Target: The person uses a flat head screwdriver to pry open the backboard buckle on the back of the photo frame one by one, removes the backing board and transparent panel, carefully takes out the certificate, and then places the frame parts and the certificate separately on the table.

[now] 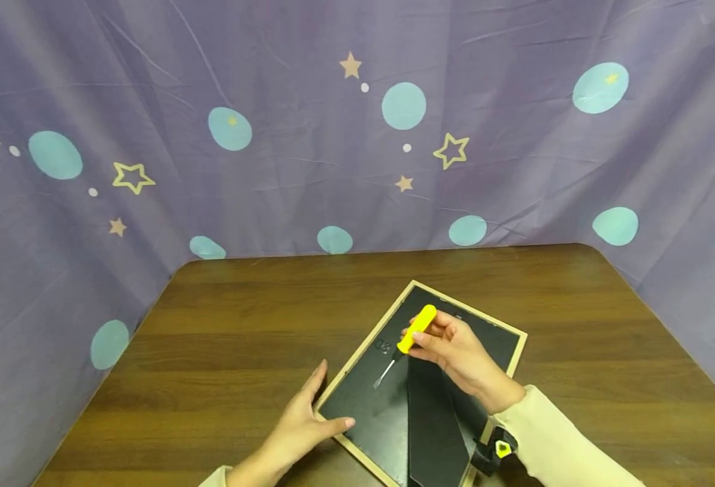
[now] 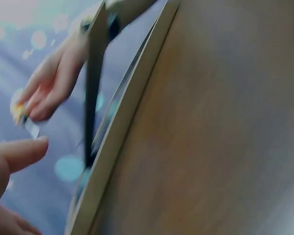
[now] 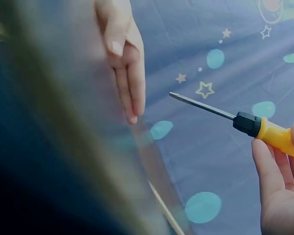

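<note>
A picture frame (image 1: 363, 406) with a pale wooden edge lies back side up on the table, set at an angle. Its black backing carries a stand leg (image 1: 433, 433), which juts up from the backing in the left wrist view (image 2: 94, 83). My left hand (image 1: 296, 423) rests at the frame's left corner, fingers straight along the outside and thumb over the backing. Above the frame, my right hand (image 1: 463, 358) holds a yellow-handled screwdriver (image 1: 419, 327) between thumb and fingers. Its flat metal tip points down to the left, apart from the backing in the right wrist view (image 3: 206, 106).
The brown wood-grain table (image 1: 241, 325) extends around the frame on both sides. Behind it hangs a purple curtain (image 1: 296, 189) with stars and dots. A black strap device (image 1: 496, 449) sits at my right wrist, over the frame's right edge.
</note>
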Available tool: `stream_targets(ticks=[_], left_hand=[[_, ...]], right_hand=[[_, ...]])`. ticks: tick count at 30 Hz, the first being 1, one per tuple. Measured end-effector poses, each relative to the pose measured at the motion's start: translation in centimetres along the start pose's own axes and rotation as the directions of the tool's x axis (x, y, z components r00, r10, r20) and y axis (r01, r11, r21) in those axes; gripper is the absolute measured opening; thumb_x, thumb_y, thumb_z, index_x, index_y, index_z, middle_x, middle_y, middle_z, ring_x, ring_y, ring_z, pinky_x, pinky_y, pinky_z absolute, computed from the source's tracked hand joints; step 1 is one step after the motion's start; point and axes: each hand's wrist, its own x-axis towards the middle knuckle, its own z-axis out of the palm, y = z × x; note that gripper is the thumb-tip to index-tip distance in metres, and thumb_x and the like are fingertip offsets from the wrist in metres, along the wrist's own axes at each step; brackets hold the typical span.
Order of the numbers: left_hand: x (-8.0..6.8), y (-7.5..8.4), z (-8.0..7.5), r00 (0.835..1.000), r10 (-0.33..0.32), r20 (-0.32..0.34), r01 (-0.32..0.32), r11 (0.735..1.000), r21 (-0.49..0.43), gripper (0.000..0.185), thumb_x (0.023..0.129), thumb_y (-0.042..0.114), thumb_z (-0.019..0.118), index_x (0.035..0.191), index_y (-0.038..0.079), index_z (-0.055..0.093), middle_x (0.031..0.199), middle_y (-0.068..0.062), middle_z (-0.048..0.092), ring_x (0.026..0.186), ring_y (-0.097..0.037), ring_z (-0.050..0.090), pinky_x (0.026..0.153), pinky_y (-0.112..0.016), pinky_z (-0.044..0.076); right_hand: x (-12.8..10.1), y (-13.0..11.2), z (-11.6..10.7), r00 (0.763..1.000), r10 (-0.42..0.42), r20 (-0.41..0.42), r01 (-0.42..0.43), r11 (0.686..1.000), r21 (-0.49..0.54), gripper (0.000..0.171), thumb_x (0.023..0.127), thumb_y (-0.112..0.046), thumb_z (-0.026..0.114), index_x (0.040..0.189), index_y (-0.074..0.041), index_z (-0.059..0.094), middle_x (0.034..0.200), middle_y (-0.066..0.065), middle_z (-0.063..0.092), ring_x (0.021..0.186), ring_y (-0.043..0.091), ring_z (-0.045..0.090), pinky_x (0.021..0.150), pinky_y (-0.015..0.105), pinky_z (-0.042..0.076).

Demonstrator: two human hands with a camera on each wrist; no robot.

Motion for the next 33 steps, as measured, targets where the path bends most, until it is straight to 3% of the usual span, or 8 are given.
stream_targets(ticks=[6,8,12,18,23,33], left_hand=[[-0.5,-0.4,1.9,0.994,0.044,-0.097,-0.036,0.996,0.085,0.108,0.068,0.024,0.084,0.149,0.000,0.017,0.155,-0.020,0.011,0.142,-0.040,0.005,0.108,-0.066,0.007],[-0.5,-0.6,2.0,0.994,0.061,-0.091,-0.049,0.990,0.130,0.110,0.066,0.026,0.085,0.149,-0.001,0.018,0.155,-0.020,0.013,0.142,-0.039,0.006,0.108,-0.067,0.009],[-0.5,-1.1,1.9,0.995,0.096,-0.033,-0.087,0.974,0.210,0.116,0.062,0.030,0.087,0.149,-0.001,0.016,0.156,-0.019,0.012,0.142,-0.040,0.005,0.106,-0.069,0.009],[0.3,-1.4,1.6,0.983,0.179,0.041,-0.183,0.946,0.267,0.118,0.060,0.028,0.088,0.149,-0.001,0.016,0.155,-0.020,0.015,0.141,-0.042,0.008,0.107,-0.068,0.011],[1.1,-1.7,0.8,0.977,0.179,0.116,-0.206,0.936,0.287,0.115,0.062,0.026,0.087,0.149,0.000,0.017,0.155,-0.021,0.016,0.141,-0.040,0.011,0.107,-0.065,0.016],[4.9,-2.0,-2.0,0.944,0.181,0.278,-0.272,0.901,0.339,0.106,0.066,0.018,0.084,0.151,0.008,0.021,0.154,-0.020,0.018,0.141,-0.037,0.015,0.110,-0.059,0.020]], right_hand=[[0.0,1.4,-0.3,0.997,0.073,0.040,-0.075,0.995,0.063,0.022,0.090,0.008,0.053,0.106,-0.007,0.058,0.104,0.007,0.067,0.097,0.017,0.066,0.082,0.032,0.055],[-0.1,2.2,-0.4,0.992,0.110,0.066,-0.117,0.987,0.106,0.022,0.091,0.009,0.051,0.106,-0.006,0.057,0.105,0.007,0.067,0.098,0.018,0.066,0.084,0.032,0.055],[-0.5,3.7,-0.5,0.986,0.141,0.092,-0.153,0.978,0.143,0.022,0.092,0.009,0.049,0.108,-0.005,0.056,0.107,0.008,0.066,0.098,0.018,0.066,0.085,0.031,0.054],[-1.1,4.6,-0.6,0.993,0.104,0.063,-0.112,0.986,0.127,0.021,0.092,0.007,0.050,0.111,-0.001,0.053,0.108,0.008,0.066,0.099,0.017,0.065,0.086,0.030,0.053],[-1.3,4.8,-0.5,0.993,0.117,0.019,-0.119,0.985,0.129,0.020,0.092,0.006,0.052,0.110,-0.003,0.054,0.107,0.008,0.067,0.100,0.016,0.065,0.088,0.030,0.053],[-2.0,6.7,0.4,0.993,0.026,-0.114,-0.020,0.999,0.049,0.019,0.091,0.006,0.053,0.110,0.005,0.050,0.103,0.006,0.067,0.096,0.014,0.066,0.085,0.029,0.054]])
